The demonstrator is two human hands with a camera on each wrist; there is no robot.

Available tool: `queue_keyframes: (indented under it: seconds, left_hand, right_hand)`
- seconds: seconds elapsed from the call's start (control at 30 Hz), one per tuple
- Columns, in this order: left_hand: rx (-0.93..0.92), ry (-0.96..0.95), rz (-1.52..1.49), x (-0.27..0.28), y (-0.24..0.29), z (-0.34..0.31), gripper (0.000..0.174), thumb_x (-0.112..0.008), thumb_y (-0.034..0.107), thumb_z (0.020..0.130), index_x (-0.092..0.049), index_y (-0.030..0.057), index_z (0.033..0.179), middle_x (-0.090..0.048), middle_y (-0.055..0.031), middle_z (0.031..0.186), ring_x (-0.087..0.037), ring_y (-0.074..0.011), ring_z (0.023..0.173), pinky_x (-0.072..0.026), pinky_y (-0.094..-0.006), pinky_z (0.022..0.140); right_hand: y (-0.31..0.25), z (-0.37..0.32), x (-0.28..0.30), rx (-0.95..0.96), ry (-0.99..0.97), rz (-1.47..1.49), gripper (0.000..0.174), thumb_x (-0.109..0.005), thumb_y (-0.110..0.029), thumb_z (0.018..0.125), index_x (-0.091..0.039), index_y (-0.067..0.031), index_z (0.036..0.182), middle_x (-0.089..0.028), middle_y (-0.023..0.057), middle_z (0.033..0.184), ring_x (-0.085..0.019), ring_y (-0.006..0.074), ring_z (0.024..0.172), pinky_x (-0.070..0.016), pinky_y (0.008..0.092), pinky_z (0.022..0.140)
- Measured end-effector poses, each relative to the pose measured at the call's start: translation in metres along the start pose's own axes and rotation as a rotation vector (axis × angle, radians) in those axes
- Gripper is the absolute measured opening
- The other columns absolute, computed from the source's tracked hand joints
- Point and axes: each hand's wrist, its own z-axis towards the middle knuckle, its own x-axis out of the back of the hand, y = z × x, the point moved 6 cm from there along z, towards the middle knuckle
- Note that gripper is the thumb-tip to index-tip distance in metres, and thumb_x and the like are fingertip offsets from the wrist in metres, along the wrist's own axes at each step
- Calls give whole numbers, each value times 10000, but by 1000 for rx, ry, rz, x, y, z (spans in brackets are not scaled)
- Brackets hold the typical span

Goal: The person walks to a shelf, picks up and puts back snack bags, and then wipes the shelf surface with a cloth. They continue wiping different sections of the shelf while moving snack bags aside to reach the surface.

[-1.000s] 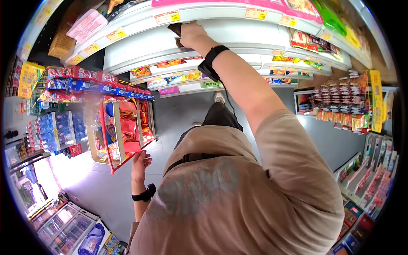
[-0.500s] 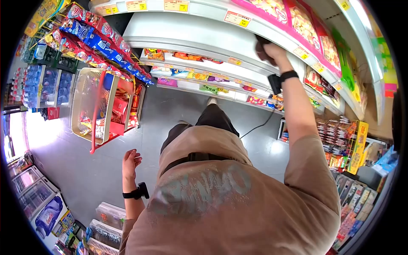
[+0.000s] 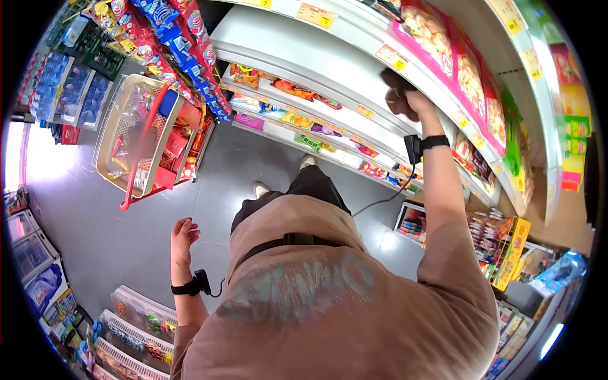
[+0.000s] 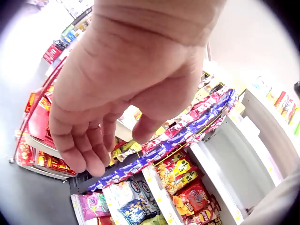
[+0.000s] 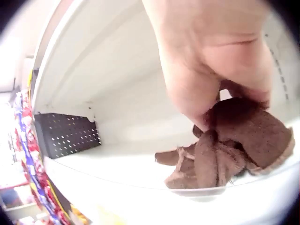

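Observation:
A crumpled brown cloth (image 5: 269, 136) lies bunched on a bare white shelf (image 5: 124, 152), and my right hand (image 5: 211, 61) grips it from above. Its folds hang near the shelf's front lip in the right wrist view. From the head, the same hand (image 3: 419, 105) reaches in under the upper shelf with the cloth (image 3: 398, 95) in its fingers. My left hand (image 3: 183, 239) hangs at my side over the floor, holding nothing. In the left wrist view that hand (image 4: 126, 79) has loosely bent fingers.
A cart with a red handle (image 3: 132, 187) stands at the left, loaded with red packages. Strips of small packets (image 3: 174, 41) hang at the shelf's left end. Snack bags (image 3: 294, 88) fill lower shelves; pink bags (image 3: 430, 31) sit above. A cable (image 3: 380, 204) trails from my right wrist.
My right hand has moved the cloth from the left part of the shelf to the right. The view has turned right, and the left hand stays low and empty.

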Motion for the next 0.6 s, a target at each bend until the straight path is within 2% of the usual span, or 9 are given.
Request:
queue_keyframes:
  seconds: [0.07,0.13,0.17,0.23,0.3,0.37,0.43,0.5,0.6]
  left_hand:
    - [45,38,6,7,-16,-1,318,-543,282,955,-577,51,1170,-627,-46,944,-601,-122,778,-480,-274,721]
    - [93,59,23,5,-25,-1,322,-547,282,953,-576,47,1171,-628,-49,945,-605,-124,773,-483,-275,707]
    - [88,32,21,0,-26,-3,322,-545,281,954,-575,47,1172,-628,-48,946,-604,-124,774,-482,-273,709]
    - [70,-16,13,-10,-20,-5,321,-542,280,956,-574,46,1174,-628,-47,948,-603,-125,774,-479,-270,713]
    - [33,-34,2,-14,-8,-7,320,-540,275,957,-573,45,1176,-628,-46,949,-601,-125,776,-476,-271,719]
    - [-4,-17,-20,-14,1,-8,315,-538,271,958,-573,45,1175,-628,-46,949,-600,-127,777,-475,-273,726]
    - [-32,18,-31,-11,5,-11,307,-535,266,959,-574,46,1169,-629,-46,949,-599,-128,779,-473,-276,733]
    - [-5,23,-34,-8,-3,-11,303,-542,267,956,-577,46,1159,-629,-47,944,-600,-131,781,-475,-281,735]
    - [30,-7,-11,-9,-23,-12,296,-552,270,951,-581,47,1145,-631,-46,937,-603,-132,784,-477,-285,732]
  right_hand:
    - [-3,0,-4,-63,77,-57,529,-631,-208,821,-536,-79,1325,-636,169,1201,-613,272,1091,-467,348,946]
    - [-1,29,-32,104,156,-285,540,-649,-242,804,-548,-81,1309,-618,195,1231,-588,317,1154,-454,367,975]
    - [-2,47,-55,190,194,-379,535,-675,-269,806,-559,-67,1288,-626,196,1210,-596,323,1131,-459,367,964]
    - [-64,13,-81,437,-181,175,461,-659,-232,862,-563,-46,1272,-638,151,1185,-590,241,1082,-442,321,948]
    - [-76,12,-78,450,-44,194,458,-652,-213,886,-549,-15,1285,-626,127,1196,-561,207,1096,-423,307,957]
    - [-67,-9,-55,229,-40,547,525,-665,-232,894,-500,23,1322,-586,128,1265,-532,209,1157,-393,305,1002]
    - [-38,-24,-39,215,-16,754,552,-629,-157,923,-404,17,1396,-485,131,1385,-455,211,1267,-327,322,1085]
    - [-8,-54,-27,118,-53,1050,511,-594,-110,944,-375,0,1393,-491,121,1355,-476,239,1250,-355,375,1079]
    - [48,-109,-6,-52,-24,1294,396,-575,-91,952,-435,-31,1318,-508,118,1325,-494,239,1226,-383,397,1060]
